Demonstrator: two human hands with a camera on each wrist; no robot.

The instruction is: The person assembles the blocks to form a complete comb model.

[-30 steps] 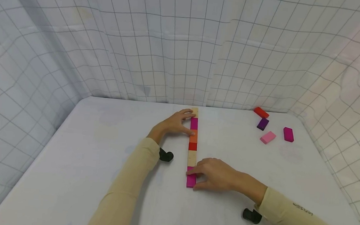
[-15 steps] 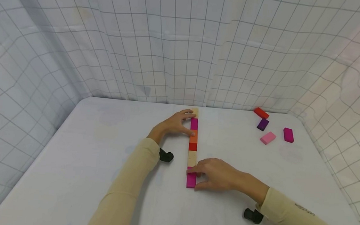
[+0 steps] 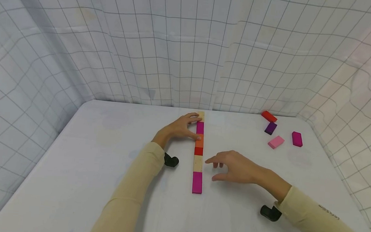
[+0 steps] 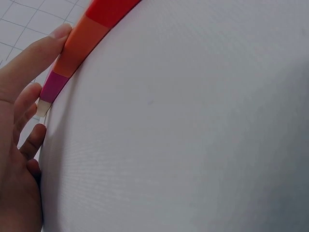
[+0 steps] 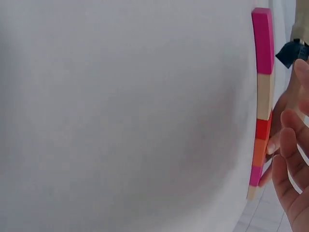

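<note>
A straight row of coloured blocks runs away from the person on the white table. From near to far it has a magenta block (image 3: 197,182), a plain wood block (image 3: 198,163), a red block (image 3: 198,151), an orange block (image 3: 199,142), another magenta block (image 3: 200,127) and a pale wood block (image 3: 201,115). My left hand (image 3: 180,126) rests at the far part of the row, thumb touching the orange block and fingertips by the pale one. Right of the row, my right hand (image 3: 238,168) is apart from the blocks, fingers loosely spread, holding nothing.
Toward the back right of the table (image 3: 87,181) lie a loose red block (image 3: 269,116), a purple block (image 3: 270,128), a pink block (image 3: 276,142) and a magenta block (image 3: 297,139). A white gridded curtain (image 3: 177,50) surrounds the back and sides.
My right hand has let go of the nearest magenta block and moved away from it, to the right and slightly farther back. The left hand and the row have stayed put.
</note>
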